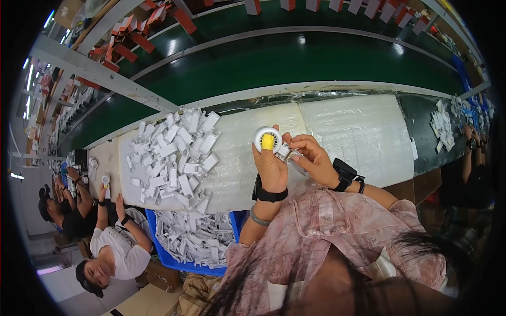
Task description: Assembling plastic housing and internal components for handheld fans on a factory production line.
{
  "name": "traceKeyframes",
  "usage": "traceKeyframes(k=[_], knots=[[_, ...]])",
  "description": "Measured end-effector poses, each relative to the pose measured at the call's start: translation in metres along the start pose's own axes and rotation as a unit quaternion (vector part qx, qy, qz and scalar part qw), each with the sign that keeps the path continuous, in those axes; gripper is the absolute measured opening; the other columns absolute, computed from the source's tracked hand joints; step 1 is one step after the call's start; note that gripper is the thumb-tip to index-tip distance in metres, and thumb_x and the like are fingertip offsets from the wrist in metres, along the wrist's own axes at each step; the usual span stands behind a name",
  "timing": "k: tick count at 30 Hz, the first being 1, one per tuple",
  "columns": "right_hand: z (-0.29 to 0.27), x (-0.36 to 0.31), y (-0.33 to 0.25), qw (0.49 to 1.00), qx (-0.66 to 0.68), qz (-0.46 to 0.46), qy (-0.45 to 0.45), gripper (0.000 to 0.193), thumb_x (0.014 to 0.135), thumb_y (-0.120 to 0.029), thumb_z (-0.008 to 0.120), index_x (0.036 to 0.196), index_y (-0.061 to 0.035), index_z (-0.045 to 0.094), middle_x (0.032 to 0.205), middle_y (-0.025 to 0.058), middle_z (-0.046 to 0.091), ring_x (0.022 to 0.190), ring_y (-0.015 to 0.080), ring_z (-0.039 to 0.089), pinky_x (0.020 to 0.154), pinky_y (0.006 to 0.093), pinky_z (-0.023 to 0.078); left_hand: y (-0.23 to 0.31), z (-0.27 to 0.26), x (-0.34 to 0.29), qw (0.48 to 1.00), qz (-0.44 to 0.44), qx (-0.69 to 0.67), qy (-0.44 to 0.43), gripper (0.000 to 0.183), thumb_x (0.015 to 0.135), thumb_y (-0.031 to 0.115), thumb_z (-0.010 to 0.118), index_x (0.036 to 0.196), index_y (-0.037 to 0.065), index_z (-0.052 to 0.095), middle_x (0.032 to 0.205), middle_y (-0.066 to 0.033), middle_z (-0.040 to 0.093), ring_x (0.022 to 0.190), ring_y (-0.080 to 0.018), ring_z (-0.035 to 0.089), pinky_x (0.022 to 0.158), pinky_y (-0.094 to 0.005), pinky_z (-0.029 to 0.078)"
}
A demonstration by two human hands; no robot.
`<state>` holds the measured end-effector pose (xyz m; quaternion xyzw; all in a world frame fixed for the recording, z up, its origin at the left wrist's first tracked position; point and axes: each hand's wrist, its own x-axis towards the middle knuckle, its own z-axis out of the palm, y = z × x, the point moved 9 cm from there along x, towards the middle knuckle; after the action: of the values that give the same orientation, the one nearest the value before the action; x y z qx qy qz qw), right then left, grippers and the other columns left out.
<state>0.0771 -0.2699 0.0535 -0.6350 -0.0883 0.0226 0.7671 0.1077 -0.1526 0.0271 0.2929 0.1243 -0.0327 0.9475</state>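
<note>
Together, two bare hands are working above a bench (pixel 358 137) covered in crinkled plastic. The left hand (pixel 272 171) is holding a round white device (pixel 275 139) in a snug grip, a digit in a yellow cover (pixel 268 141) resting across its slotted face. The right hand (pixel 314 158) is pinching a small pale part (pixel 283 152) just beside the device, its grip narrow; whether the two are joined is not showing clearly. To the left of them, a heap of white plastic pieces (pixel 176 152) is spreading over the bench, while a blue bin (pixel 158 247) below is holding many more. A green conveyor belt (pixel 211 68) is stretching along the far edge, with orange-and-white boxes (pixel 183 20) lining its far side. At left, a co-worker in a white shirt (pixel 126 255) is holding up a similar round item (pixel 106 180), and a smaller white pile (pixel 441 126) is lying well apart to the right.
</note>
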Motion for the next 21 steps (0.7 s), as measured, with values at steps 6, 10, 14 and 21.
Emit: traceKeyframes(k=[6, 10, 14, 21], knots=[[-0.001, -0.001, 0.013, 1.000, 0.001, -0.008, 0.012, 0.035, 0.081, 0.008, 0.055, 0.113, -0.0041, 0.055, 0.120, 0.0066, 0.042, 0.114, 0.0154, 0.048, 0.095, 0.0287, 0.042, -0.002, -0.003, -0.002, 0.999, -0.002, 0.033, 0.019, 0.034, 0.092, 0.017, 0.056, 0.120, 0.007, 0.040, 0.120, -0.0166, 0.055, 0.094, -0.0286, 0.062, 0.080, -0.0387, 0.054], [0.002, -0.001, 0.005, 1.000, -0.007, 0.023, -0.016, 0.037, 0.079, 0.007, 0.058, 0.114, -0.0043, 0.054, 0.121, 0.0071, 0.042, 0.113, 0.0160, 0.048, 0.094, 0.0299, 0.042, -0.003, -0.008, -0.001, 1.000, -0.005, 0.012, 0.023, 0.034, 0.092, 0.017, 0.056, 0.120, 0.007, 0.040, 0.120, -0.0165, 0.055, 0.094, -0.0286, 0.063, 0.080, -0.0387, 0.054], [0.004, -0.001, -0.005, 0.998, -0.059, -0.013, -0.011, 0.039, 0.078, 0.004, 0.062, 0.115, -0.0047, 0.053, 0.121, 0.0081, 0.042, 0.112, 0.0170, 0.049, 0.094, 0.0302, 0.042, -0.003, -0.008, 0.001, 1.000, -0.001, 0.008, 0.016, 0.034, 0.092, 0.018, 0.057, 0.120, 0.007, 0.040, 0.120, -0.0165, 0.055, 0.094, -0.0286, 0.062, 0.081, -0.0386, 0.054], [0.002, -0.002, -0.001, 0.995, -0.101, -0.018, 0.002, 0.041, 0.076, 0.001, 0.067, 0.115, -0.0047, 0.053, 0.122, 0.0099, 0.042, 0.112, 0.0188, 0.049, 0.094, 0.0306, 0.043, -0.004, -0.008, 0.000, 1.000, -0.001, 0.013, 0.013, 0.035, 0.092, 0.019, 0.058, 0.120, 0.007, 0.040, 0.121, -0.0162, 0.054, 0.094, -0.0282, 0.062, 0.081, -0.0385, 0.054]])
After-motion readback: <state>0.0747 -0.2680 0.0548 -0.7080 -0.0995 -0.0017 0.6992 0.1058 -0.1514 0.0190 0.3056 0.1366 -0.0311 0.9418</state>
